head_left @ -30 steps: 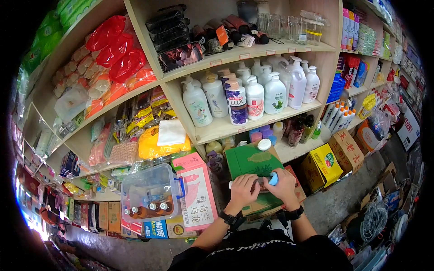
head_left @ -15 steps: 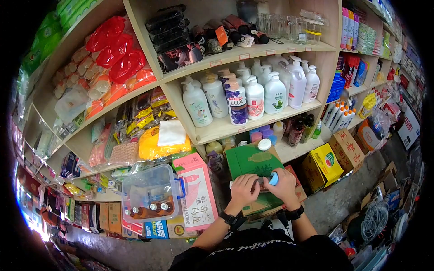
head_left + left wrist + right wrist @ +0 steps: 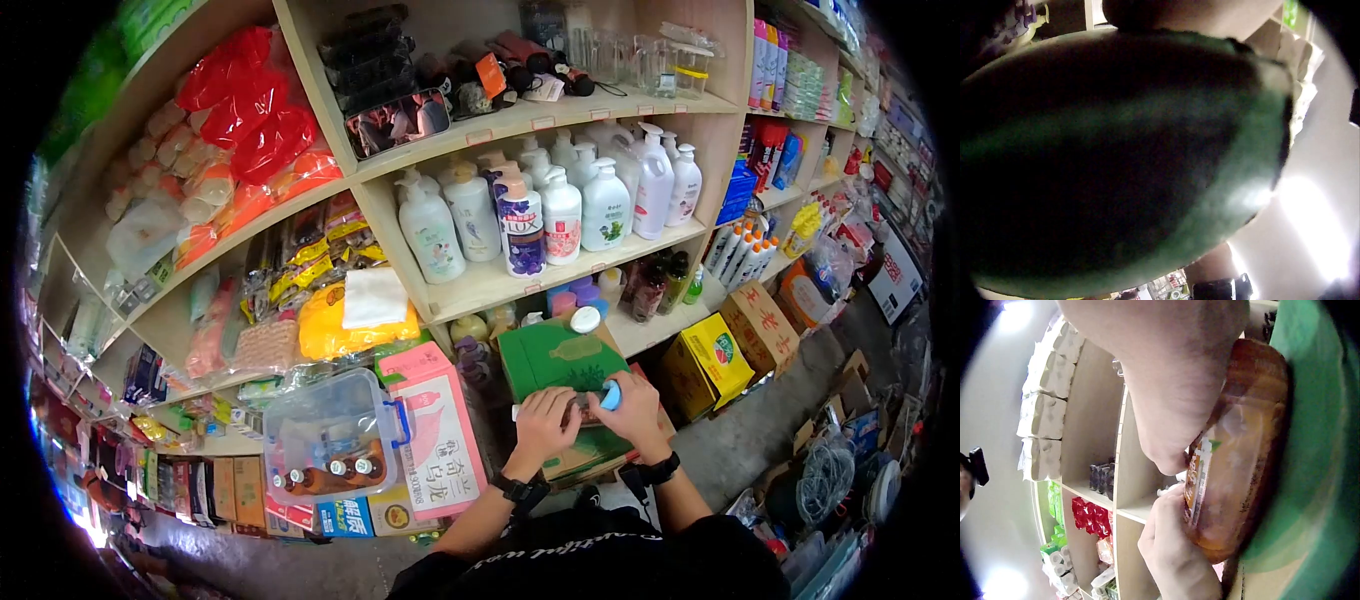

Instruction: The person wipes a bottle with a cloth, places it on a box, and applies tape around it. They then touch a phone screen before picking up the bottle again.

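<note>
A plastic bottle of amber drink with a printed label lies on its side over a green carton. My left hand grips it from the left, near a small white end. From the right, my right hand curls its fingers over the same bottle, with a light blue thing showing by its fingers. Both hands hide most of the bottle in the head view. Dark green fills the left wrist view. A loose round white lid sits on the carton's far part.
To the left, a clear plastic bin holds several amber bottles with white caps. Beside it stands a pink carton. Pump bottles line the shelf ahead. A yellow carton and a brown carton stand to the right.
The head view has shifted slightly, so the shelves sit a little further left. Both hands stay on the bottle with hardly any visible change.
</note>
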Demonstrator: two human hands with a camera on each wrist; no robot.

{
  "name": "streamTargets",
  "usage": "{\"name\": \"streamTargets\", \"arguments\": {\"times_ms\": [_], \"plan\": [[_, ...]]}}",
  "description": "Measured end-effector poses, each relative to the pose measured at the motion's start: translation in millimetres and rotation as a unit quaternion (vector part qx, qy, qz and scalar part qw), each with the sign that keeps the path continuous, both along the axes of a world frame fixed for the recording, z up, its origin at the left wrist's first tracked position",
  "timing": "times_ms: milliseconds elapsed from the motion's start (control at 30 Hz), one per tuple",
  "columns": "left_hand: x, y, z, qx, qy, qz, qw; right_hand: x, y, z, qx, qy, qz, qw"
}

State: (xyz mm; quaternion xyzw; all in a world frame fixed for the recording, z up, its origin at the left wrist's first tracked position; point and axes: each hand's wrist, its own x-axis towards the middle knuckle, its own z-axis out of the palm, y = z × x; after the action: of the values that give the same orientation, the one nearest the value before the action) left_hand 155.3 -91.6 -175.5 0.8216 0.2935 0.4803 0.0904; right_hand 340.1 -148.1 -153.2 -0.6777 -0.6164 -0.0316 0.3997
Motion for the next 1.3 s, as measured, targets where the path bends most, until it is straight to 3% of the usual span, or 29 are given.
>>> {"name": "streamTargets", "arguments": {"times_ms": [1300], "plan": [[0,-1,-2,-0.006,0.009,0.015,1.000,2,4,-12,0.017,-0.007,-0.001,1.000]]}}
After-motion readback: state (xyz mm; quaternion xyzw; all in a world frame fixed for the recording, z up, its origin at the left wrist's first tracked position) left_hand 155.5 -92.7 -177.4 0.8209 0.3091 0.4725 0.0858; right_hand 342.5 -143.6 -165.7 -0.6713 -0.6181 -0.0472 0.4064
